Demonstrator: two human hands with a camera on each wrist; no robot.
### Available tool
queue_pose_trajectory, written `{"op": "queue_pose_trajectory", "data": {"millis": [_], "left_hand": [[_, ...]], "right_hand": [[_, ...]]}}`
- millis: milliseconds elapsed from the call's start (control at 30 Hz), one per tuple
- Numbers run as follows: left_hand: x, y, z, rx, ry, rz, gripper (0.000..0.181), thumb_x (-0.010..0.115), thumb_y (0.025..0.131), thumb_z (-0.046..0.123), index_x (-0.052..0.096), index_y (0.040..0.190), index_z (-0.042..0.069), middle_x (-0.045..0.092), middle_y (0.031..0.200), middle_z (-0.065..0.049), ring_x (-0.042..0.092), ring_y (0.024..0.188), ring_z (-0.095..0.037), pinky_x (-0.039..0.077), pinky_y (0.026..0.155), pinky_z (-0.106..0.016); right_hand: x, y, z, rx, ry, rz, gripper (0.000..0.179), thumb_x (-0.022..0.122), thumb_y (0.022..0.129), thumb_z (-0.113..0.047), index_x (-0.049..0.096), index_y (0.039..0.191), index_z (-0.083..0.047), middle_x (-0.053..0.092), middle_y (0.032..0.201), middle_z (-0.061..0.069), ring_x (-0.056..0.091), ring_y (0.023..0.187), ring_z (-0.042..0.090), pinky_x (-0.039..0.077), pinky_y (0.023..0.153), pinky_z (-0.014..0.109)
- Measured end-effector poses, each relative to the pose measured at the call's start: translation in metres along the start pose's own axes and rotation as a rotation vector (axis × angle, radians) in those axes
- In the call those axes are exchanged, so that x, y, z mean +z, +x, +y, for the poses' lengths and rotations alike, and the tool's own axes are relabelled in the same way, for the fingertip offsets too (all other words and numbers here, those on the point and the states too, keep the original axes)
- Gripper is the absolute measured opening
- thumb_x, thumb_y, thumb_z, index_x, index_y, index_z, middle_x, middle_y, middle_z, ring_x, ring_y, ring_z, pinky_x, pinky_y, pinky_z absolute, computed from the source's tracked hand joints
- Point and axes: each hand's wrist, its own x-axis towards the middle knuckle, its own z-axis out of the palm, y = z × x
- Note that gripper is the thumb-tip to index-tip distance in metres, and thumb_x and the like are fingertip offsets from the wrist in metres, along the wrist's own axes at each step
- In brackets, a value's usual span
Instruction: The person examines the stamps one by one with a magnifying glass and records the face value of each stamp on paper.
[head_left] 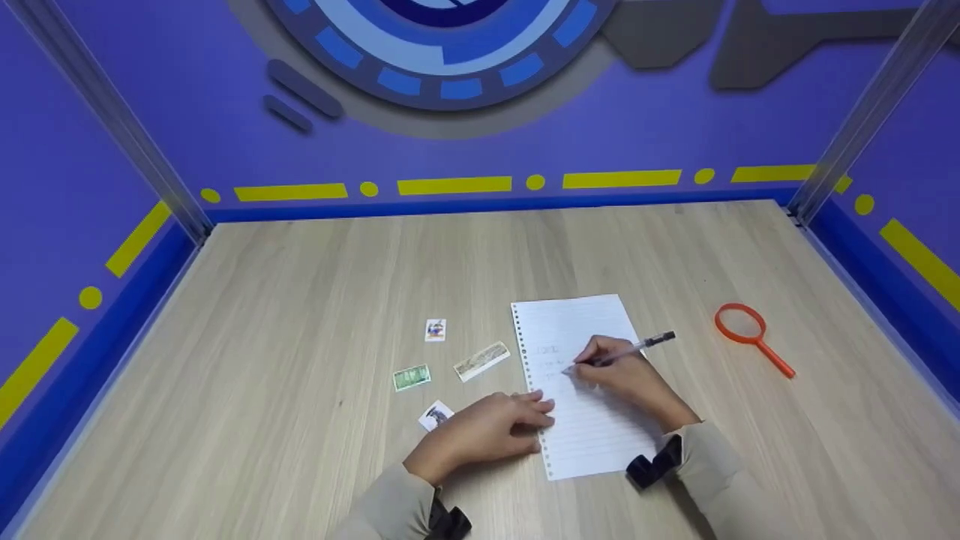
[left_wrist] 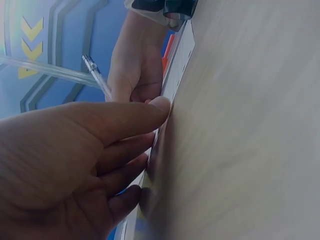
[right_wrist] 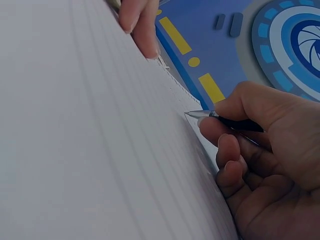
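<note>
A lined sheet of paper (head_left: 592, 442) with punched holes down its left edge lies on the table, bearing a few faint lines of handwriting near its upper left. My right hand (head_left: 626, 371) pinches a pen (head_left: 658, 339) between thumb and fingers, its tip at the paper beside the writing. In the right wrist view the silver pen tip (right_wrist: 196, 114) meets the lined surface. My left hand (head_left: 499, 424) rests with extended fingers on the paper's left edge. Just behind that hand lies a stamp with a dark picture (head_left: 436, 415), partly covered by it.
Left of the paper are a green stamp (head_left: 412, 378), a long brownish stamp (head_left: 481, 361) and a small stamp with a colourful figure (head_left: 435, 330). An orange magnifying glass (head_left: 776, 358) lies to the right. Blue panels (head_left: 465, 165) enclose the table's back and sides.
</note>
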Motion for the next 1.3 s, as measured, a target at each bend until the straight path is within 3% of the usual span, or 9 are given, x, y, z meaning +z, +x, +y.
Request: {"op": "queue_pose_trajectory", "data": {"millis": [267, 467, 600, 1067, 1300], "left_hand": [[0.001, -0.006, 0.012, -0.003, 0.131, -0.036, 0.044, 0.065, 0.089, 0.025, 0.060, 0.132, 0.015, 0.047, 0.146, -0.003, 0.039, 0.140, -0.019, 0.035, 0.114, -0.033], [0.004, -0.018, 0.012, 0.008, 0.059, -0.121, 0.055, 0.060, 0.093, 0.033, 0.046, 0.144, 0.016, 0.031, 0.157, -0.003, 0.023, 0.147, -0.025, 0.023, 0.120, -0.045], [0.007, -0.022, 0.010, 0.016, 0.036, -0.141, 0.059, 0.057, 0.094, 0.035, 0.039, 0.148, 0.019, 0.023, 0.160, -0.002, 0.015, 0.149, -0.025, 0.015, 0.121, -0.048], [0.008, -0.019, 0.009, 0.028, 0.016, -0.129, 0.060, 0.060, 0.093, 0.034, 0.041, 0.147, 0.019, 0.026, 0.159, -0.001, 0.016, 0.149, -0.024, 0.015, 0.121, -0.047], [0.006, -0.018, 0.011, 0.012, 0.030, -0.132, 0.061, 0.061, 0.092, 0.035, 0.041, 0.147, 0.020, 0.027, 0.159, 0.001, 0.017, 0.149, -0.023, 0.016, 0.122, -0.045]], "right_hand": [[0.001, 0.001, 0.001, 0.012, -0.038, 0.002, 0.014, 0.073, 0.079, -0.008, 0.065, 0.088, -0.001, 0.061, 0.076, 0.002, 0.052, 0.062, 0.008, 0.040, 0.055, 0.018], [0.003, 0.001, 0.002, 0.017, -0.058, -0.001, 0.013, 0.072, 0.079, -0.009, 0.065, 0.087, -0.002, 0.061, 0.075, 0.001, 0.053, 0.062, 0.008, 0.041, 0.056, 0.018], [0.003, 0.001, 0.001, 0.011, -0.055, -0.003, 0.013, 0.073, 0.079, -0.011, 0.065, 0.086, -0.004, 0.061, 0.075, 0.000, 0.052, 0.064, 0.009, 0.040, 0.057, 0.019], [0.000, -0.001, -0.001, 0.011, -0.047, 0.010, 0.012, 0.072, 0.081, -0.007, 0.065, 0.088, -0.001, 0.059, 0.075, 0.000, 0.051, 0.062, 0.006, 0.040, 0.055, 0.017], [0.001, -0.012, -0.034, 0.007, -0.070, 0.009, 0.008, 0.068, 0.080, 0.001, 0.063, 0.085, 0.005, 0.060, 0.076, 0.005, 0.051, 0.064, 0.007, 0.040, 0.058, 0.016]]}}
